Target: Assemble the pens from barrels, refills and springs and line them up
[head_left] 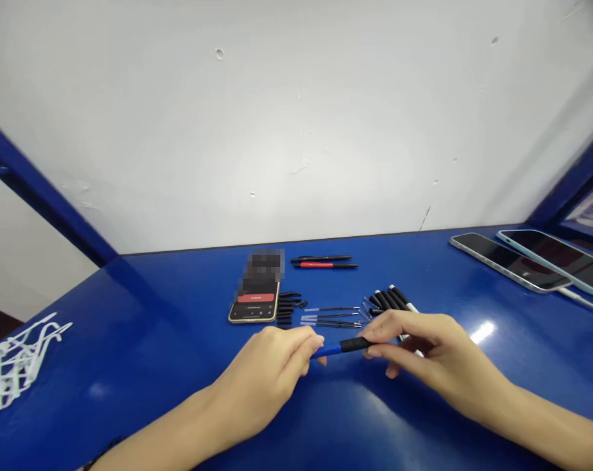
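One pen (341,346) with a blue barrel and a black grip is in front of you, held almost level across the near part of the blue tabletop (154,314). Your left hand (279,363) is closed around the blue end, with the thumb and the fingers pressed together on it. Your right hand (419,343) pinches the black end between the thumb and the index finger, and its other fingers are loosely curled below.

Just beyond the pen, several thin refills (330,316) lie side by side, and near their right ends you have a few small springs (366,312). Next to these, partly behind your right hand, is a group of black grips (391,299), some with white parts. On the left of the refills there are small black pieces (285,309), just beside a phone (253,309) whose upper part is blurred. Farther away, a black pen (321,259) and a red and black pen (326,265) lie one beside the other. Two more phones, one silver-edged (510,261) and one light-blue-edged (566,258), rest at your right, and a heap of white strips (19,366) is at your far left.
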The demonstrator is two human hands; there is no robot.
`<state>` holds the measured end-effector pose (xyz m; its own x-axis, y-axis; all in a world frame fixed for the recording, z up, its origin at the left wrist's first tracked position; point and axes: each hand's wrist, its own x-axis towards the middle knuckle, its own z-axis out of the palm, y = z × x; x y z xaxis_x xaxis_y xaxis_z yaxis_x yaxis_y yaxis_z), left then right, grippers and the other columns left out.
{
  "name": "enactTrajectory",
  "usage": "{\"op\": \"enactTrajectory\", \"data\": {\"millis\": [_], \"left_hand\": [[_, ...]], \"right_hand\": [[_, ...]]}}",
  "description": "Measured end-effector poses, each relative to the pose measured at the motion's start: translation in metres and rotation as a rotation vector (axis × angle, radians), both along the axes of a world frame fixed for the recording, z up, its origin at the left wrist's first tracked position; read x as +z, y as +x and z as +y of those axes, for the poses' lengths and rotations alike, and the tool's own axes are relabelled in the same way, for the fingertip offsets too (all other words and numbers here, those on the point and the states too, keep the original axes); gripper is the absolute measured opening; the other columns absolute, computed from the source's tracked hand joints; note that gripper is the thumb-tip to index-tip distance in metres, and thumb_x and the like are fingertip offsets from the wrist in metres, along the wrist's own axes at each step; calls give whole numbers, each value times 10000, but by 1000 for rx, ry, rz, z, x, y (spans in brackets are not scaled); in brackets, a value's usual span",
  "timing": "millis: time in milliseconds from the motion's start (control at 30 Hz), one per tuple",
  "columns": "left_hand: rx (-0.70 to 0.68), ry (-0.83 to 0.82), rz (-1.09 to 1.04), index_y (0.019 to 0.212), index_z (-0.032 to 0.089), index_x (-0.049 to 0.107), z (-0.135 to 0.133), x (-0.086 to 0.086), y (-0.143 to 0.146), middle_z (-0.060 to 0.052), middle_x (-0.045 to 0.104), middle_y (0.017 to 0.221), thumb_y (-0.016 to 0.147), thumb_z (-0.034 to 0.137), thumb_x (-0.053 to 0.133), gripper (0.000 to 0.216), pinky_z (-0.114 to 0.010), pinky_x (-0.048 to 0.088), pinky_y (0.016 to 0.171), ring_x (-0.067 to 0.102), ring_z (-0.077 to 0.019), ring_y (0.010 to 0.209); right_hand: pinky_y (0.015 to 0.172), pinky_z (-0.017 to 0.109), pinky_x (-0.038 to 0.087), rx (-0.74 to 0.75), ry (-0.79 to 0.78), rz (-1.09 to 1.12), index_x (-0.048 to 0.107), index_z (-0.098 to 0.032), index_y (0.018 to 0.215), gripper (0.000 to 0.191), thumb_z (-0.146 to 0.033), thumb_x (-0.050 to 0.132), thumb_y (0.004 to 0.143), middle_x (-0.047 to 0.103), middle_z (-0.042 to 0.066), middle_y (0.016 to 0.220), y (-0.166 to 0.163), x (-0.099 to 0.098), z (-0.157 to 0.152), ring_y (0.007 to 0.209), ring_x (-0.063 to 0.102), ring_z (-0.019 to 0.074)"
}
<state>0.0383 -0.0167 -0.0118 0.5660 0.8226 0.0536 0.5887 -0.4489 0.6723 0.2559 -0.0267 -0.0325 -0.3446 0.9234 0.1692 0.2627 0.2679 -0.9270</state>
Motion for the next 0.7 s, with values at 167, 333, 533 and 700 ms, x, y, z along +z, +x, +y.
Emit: {"op": "enactTrajectory", "data": {"millis": [167,333,533,700], "left_hand": [[82,-1006,-226,792,176,481,3,12,3,105,168,458,826,514,360,361,-156,92,351,101,-54,399],[68,-220,-33,857,208,491,-1,4,2,37,512,696,768,371,555,197,-184,382,537,466,-88,589],[-221,481,85,1120,240,479,-4,-15,-6,-36,604,994,880,155,372,276,-208,424,707,570,-132,849],[-56,-204,-79,1174,233,444,-7,7,6,44,565,655,886,295,366,305,-181,425,596,514,-84,580]], "right_hand": [[703,238,517,69,440,-130,608,-226,824,151,-107,516,810,675,20,864,5,-3,-3,818,629,147],[684,235,516,17,415,-185,605,-216,802,104,-131,545,795,675,23,840,6,-3,-1,792,629,147],[567,189,512,-17,203,-205,603,-213,820,56,-191,580,773,668,-5,796,1,4,0,694,619,118],[591,213,514,28,258,-200,604,-209,801,63,-203,542,803,670,21,832,1,6,-4,757,622,141]]}}
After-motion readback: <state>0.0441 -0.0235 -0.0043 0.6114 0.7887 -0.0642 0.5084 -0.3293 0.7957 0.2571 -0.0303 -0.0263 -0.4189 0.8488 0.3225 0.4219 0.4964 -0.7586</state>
